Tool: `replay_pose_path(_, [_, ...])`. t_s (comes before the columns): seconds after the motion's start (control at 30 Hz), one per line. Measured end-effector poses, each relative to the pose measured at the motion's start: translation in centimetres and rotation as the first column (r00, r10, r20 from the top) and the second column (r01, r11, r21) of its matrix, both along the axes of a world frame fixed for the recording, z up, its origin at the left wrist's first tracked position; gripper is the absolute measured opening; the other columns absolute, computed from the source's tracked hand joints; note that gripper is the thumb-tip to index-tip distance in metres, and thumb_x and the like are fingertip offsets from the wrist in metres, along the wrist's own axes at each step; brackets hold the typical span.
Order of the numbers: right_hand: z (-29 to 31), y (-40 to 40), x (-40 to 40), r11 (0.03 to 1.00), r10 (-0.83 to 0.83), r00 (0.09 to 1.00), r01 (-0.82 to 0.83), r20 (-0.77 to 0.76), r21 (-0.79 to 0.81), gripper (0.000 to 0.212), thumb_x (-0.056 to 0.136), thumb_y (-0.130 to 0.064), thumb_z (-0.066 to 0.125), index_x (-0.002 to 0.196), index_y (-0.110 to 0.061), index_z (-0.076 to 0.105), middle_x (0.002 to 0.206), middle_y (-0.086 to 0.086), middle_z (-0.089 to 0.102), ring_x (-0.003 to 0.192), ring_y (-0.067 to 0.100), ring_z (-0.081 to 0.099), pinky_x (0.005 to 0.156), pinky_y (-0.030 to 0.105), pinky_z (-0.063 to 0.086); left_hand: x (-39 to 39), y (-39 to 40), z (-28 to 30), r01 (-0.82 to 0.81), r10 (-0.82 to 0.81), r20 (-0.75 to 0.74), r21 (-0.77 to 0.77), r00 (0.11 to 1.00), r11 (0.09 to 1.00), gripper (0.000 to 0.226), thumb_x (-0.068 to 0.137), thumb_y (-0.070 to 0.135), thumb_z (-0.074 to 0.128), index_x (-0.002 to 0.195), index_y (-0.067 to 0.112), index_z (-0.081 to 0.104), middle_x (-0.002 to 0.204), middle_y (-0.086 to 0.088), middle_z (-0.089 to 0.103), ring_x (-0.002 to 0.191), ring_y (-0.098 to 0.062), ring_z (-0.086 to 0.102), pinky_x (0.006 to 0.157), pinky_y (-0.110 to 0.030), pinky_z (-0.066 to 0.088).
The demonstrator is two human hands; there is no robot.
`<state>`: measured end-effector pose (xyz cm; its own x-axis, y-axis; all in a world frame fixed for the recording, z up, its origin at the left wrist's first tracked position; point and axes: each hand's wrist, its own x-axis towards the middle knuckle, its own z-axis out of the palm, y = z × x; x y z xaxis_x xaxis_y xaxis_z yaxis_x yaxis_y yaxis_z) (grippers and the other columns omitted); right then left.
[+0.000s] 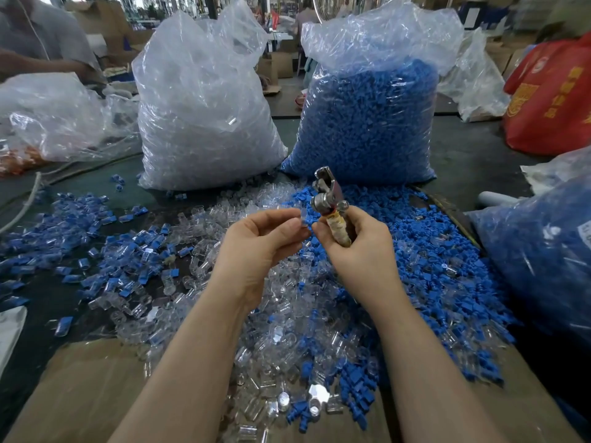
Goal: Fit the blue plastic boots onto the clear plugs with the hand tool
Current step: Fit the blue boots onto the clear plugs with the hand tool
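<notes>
Behind, two tall plastic sacks stand on the table (463, 161): one of clear plugs (204, 123), one of blue boots (367, 129). The left hand (256, 241) pinches a small clear plug (302, 219), blurred; the right hand (358, 247) grips the metal hand tool (327, 199) over loose heaps.

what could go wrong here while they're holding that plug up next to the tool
1. The left hand pinches the clear plug only at its fingertips; if it slips, it would vanish among the loose clear plugs below.
2. Those fingertips sit close to the metal head of the hand tool gripped by the right hand, so a pinch seems possible.
</notes>
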<state>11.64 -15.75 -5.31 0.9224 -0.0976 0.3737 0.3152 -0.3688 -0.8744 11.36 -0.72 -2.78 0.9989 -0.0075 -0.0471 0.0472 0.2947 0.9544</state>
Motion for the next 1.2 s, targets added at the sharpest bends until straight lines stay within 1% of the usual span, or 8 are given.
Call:
replay_pose_path(0.07, [0.06, 0.02, 0.01, 1.000, -0.006, 1.000, 0.006, 0.003, -0.008, 0.013, 0.088, -0.032, 0.071, 0.080, -0.029, 0.061, 0.067, -0.019, 0.062, 0.060, 0.003, 0.054, 0.059, 0.029, 0.045, -0.03, 0.01, 0.04, -0.009, 0.008, 0.018, 0.043, 1.000, 0.999, 0.012, 0.085, 0.005, 0.069, 0.096, 0.008, 0.072, 0.087, -0.008, 0.077, 0.079, -0.015, 0.074, 0.066, -0.019, 0.056])
replay_pose_path(0.2, [0.14, 0.16, -0.04, 0.999, -0.019, 1.000, 0.018, -0.009, -0.033, 0.011, 0.088, -0.031, 0.071, 0.082, -0.026, 0.063, 0.067, -0.012, 0.063, 0.064, 0.009, 0.058, 0.063, 0.039, 0.052, -0.06, -0.19, -0.03, -0.039, 0.032, 0.059, 0.110, 0.998, 0.993, 0.011, 0.085, 0.004, 0.069, 0.091, 0.012, 0.073, 0.085, -0.006, 0.077, 0.079, -0.015, 0.074, 0.070, -0.021, 0.058])
replay_pose_path(0.37, [0.04, 0.12, 0.08, 1.000, -0.012, 0.999, 0.012, -0.032, -0.003, 0.016, 0.088, -0.030, 0.071, 0.076, -0.027, 0.061, 0.065, -0.018, 0.062, 0.056, 0.003, 0.052, 0.057, 0.026, 0.043, -0.01, -0.56, -0.29, -0.083, 0.067, 0.098, 0.163, 0.993, 0.983, 0.013, 0.084, 0.005, 0.071, 0.089, 0.016, 0.076, 0.082, -0.001, 0.077, 0.076, -0.008, 0.071, 0.071, -0.017, 0.055])
replay_pose_path(0.47, [-0.05, 0.06, 0.21, 1.000, -0.017, 0.998, 0.017, -0.055, 0.012, 0.016, 0.089, -0.029, 0.070, 0.076, -0.025, 0.061, 0.060, -0.019, 0.059, 0.053, 0.002, 0.048, 0.054, 0.024, 0.039, 0.03, -0.72, -0.34, -0.095, 0.075, 0.111, 0.187, 0.991, 0.978, 0.016, 0.084, 0.002, 0.071, 0.093, 0.014, 0.076, 0.084, -0.003, 0.077, 0.078, -0.009, 0.072, 0.073, -0.018, 0.056])
replay_pose_path(0.63, [-0.02, -0.01, 0.30, 1.000, 0.000, 0.998, 0.001, -0.069, 0.013, 0.015, 0.089, -0.026, 0.069, 0.076, -0.022, 0.063, 0.057, -0.019, 0.057, 0.050, 0.001, 0.047, 0.048, 0.014, 0.034, 0.07, -0.72, -0.33, -0.130, 0.100, 0.142, 0.217, 0.985, 0.968, 0.018, 0.083, -0.002, 0.072, 0.096, 0.009, 0.076, 0.086, -0.006, 0.077, 0.082, -0.013, 0.072, 0.074, -0.019, 0.057])
replay_pose_path(0.87, [-0.01, 0.02, 0.43, 0.999, -0.021, 0.997, 0.024, -0.074, 0.028, 0.017, 0.089, -0.027, 0.069, 0.077, -0.016, 0.063, 0.054, -0.014, 0.054, 0.049, 0.004, 0.042, 0.052, 0.030, 0.038, 0.03, -0.84, -0.29, -0.148, 0.110, 0.166, 0.239, 0.980, 0.960, 0.019, 0.082, -0.001, 0.073, 0.092, 0.014, 0.077, 0.084, -0.003, 0.077, 0.082, -0.014, 0.073, 0.074, -0.019, 0.056])
replay_pose_path(1.07, [0.05, -0.03, 0.28, 0.998, -0.018, 0.996, 0.024, -0.090, 0.062, 0.017, 0.089, -0.025, 0.069, 0.079, -0.013, 0.063, 0.055, -0.008, 0.050, 0.053, 0.013, 0.042, 0.053, 0.038, 0.040, -0.15, -0.72, -0.18, -0.164, 0.106, 0.205, 0.294, 0.973, 0.941, 0.019, 0.078, 0.003, 0.078, 0.091, 0.017, 0.077, 0.080, 0.002, 0.077, 0.076, -0.005, 0.071, 0.069, -0.013, 0.052])
replay_pose_path(1.2, [0.09, -0.01, 0.18, 0.999, -0.018, 0.995, 0.022, -0.097, 0.043, 0.019, 0.088, -0.026, 0.069, 0.081, -0.009, 0.063, 0.058, -0.003, 0.051, 0.053, 0.014, 0.041, 0.053, 0.039, 0.039, -0.22, -0.77, -0.14, -0.178, 0.113, 0.220, 0.305, 0.969, 0.936, 0.021, 0.076, 0.001, 0.079, 0.088, 0.017, 0.077, 0.079, 0.004, 0.077, 0.074, -0.003, 0.070, 0.069, -0.012, 0.052])
